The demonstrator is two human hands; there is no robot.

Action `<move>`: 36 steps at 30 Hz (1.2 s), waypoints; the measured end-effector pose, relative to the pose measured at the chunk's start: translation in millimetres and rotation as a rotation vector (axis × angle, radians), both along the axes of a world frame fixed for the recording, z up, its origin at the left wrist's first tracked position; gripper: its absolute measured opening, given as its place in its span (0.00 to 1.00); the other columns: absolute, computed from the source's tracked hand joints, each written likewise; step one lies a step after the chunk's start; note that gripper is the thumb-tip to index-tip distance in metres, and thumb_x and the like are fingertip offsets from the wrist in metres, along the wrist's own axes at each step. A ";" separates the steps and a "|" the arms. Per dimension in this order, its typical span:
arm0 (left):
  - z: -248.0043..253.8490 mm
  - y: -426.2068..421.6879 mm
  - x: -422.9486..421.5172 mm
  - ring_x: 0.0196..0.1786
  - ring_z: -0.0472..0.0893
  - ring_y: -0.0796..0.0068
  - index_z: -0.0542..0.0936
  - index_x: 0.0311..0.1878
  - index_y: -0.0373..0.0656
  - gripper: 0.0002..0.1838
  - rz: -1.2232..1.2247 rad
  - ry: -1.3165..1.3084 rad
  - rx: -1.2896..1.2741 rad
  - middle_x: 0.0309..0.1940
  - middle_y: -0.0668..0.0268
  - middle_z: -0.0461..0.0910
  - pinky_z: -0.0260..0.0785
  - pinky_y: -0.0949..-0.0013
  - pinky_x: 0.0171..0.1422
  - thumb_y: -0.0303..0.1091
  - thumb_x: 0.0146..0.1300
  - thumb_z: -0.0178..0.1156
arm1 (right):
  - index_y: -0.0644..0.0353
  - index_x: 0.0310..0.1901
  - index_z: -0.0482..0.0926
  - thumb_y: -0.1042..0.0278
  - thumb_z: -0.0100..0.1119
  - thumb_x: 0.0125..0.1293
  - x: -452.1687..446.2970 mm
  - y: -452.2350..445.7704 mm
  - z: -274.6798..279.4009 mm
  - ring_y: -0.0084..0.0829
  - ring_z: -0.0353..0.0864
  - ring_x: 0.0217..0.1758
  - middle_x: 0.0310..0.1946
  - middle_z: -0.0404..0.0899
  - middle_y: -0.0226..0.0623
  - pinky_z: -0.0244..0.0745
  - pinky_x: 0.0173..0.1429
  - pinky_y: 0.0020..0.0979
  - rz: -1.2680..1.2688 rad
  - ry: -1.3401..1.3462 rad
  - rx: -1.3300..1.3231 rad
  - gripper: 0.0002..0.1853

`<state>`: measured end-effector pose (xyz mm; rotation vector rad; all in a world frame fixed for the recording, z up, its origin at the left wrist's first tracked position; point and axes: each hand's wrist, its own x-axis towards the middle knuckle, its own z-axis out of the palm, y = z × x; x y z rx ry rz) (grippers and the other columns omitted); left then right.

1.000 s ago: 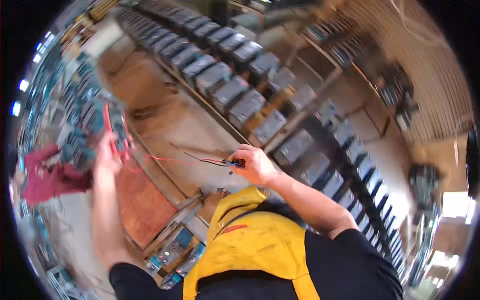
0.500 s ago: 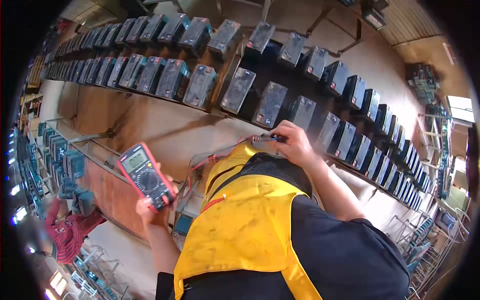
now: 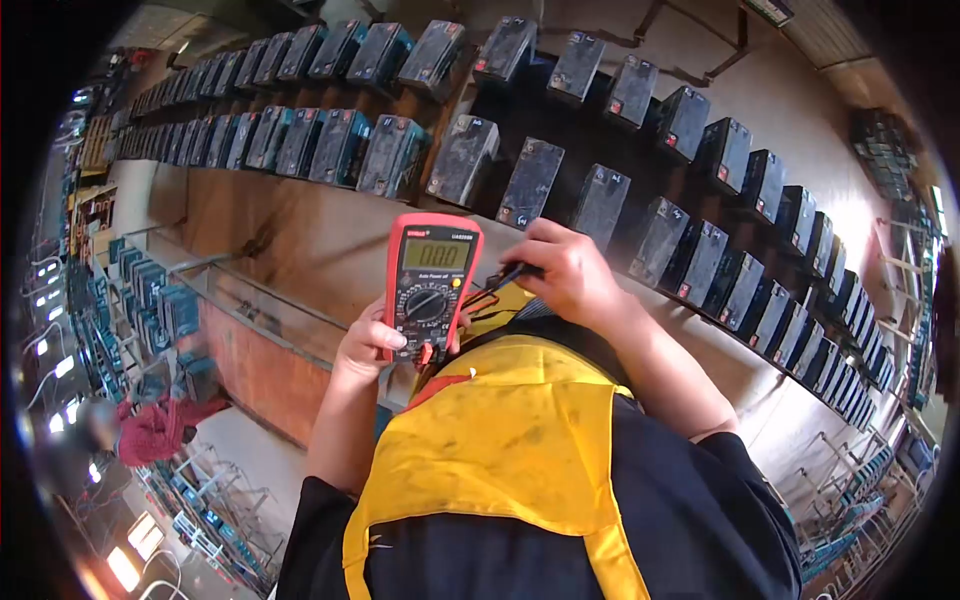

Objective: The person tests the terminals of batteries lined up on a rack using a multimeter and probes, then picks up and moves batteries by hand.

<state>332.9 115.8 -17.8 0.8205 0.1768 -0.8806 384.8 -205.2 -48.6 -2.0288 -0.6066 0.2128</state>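
Note:
My left hand [image 3: 375, 340] is closed around a red and dark grey digital multimeter [image 3: 432, 285], held upright in front of my yellow apron [image 3: 490, 450]. Its display reads 0.00 or similar, and a round dial sits below it. My right hand [image 3: 572, 275] pinches the dark test probes [image 3: 515, 272], whose leads [image 3: 482, 300] run down beside the meter. Just beyond that hand, two rows of dark batteries [image 3: 530, 182] stand on a long bench; the probes look apart from them.
Batteries line the bench on both sides, curving away right [image 3: 740, 290] and left [image 3: 270, 140]. A rust-red panel [image 3: 260, 370] stands at lower left. A person in a red top [image 3: 155, 430] is beyond it, near racks of batteries [image 3: 155, 295].
My left hand has brought the multimeter up and right, closer to my right hand and turned more upright. My right hand stays near the bench with the probes. The view has shifted slightly.

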 end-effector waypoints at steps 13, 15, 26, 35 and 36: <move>-0.3 41.7 -33.7 0.59 0.91 0.51 0.68 0.81 0.25 0.57 0.066 0.054 0.027 0.65 0.39 0.85 0.85 0.54 0.67 0.39 0.45 0.78 | 0.59 0.50 0.87 0.78 0.77 0.58 -29.4 -31.8 -5.2 0.53 0.88 0.50 0.45 0.83 0.43 0.86 0.54 0.48 -0.088 0.025 -0.086 0.17; 7.7 42.8 -39.2 0.63 0.90 0.50 0.68 0.81 0.25 0.59 0.078 0.074 0.069 0.66 0.39 0.84 0.83 0.53 0.71 0.39 0.43 0.78 | 0.59 0.49 0.86 0.74 0.77 0.60 -35.4 -40.4 -4.9 0.54 0.88 0.50 0.46 0.82 0.43 0.86 0.55 0.49 -0.099 0.033 -0.116 0.16; 27.4 39.1 -32.8 0.66 0.86 0.46 0.72 0.79 0.28 0.59 -0.013 0.154 0.238 0.65 0.40 0.82 0.77 0.46 0.78 0.42 0.38 0.76 | 0.59 0.47 0.87 0.71 0.75 0.63 -73.6 -86.9 -20.4 0.51 0.90 0.53 0.48 0.84 0.44 0.87 0.58 0.49 -0.393 0.112 -0.220 0.12; 35.7 8.4 0.1 0.64 0.87 0.46 0.69 0.81 0.25 0.60 -0.125 0.160 0.226 0.65 0.45 0.84 0.85 0.48 0.71 0.40 0.39 0.75 | 0.55 0.50 0.88 0.77 0.74 0.61 -120.3 -150.0 -36.9 0.55 0.89 0.51 0.46 0.83 0.42 0.87 0.57 0.49 -0.733 0.099 -0.287 0.15; 38.1 5.8 1.5 0.66 0.86 0.46 0.70 0.80 0.24 0.59 -0.130 0.168 0.214 0.66 0.45 0.84 0.86 0.47 0.68 0.39 0.39 0.74 | 0.54 0.50 0.88 0.79 0.73 0.61 -125.0 -155.0 -32.7 0.55 0.89 0.51 0.47 0.84 0.42 0.87 0.56 0.49 -0.789 0.124 -0.253 0.15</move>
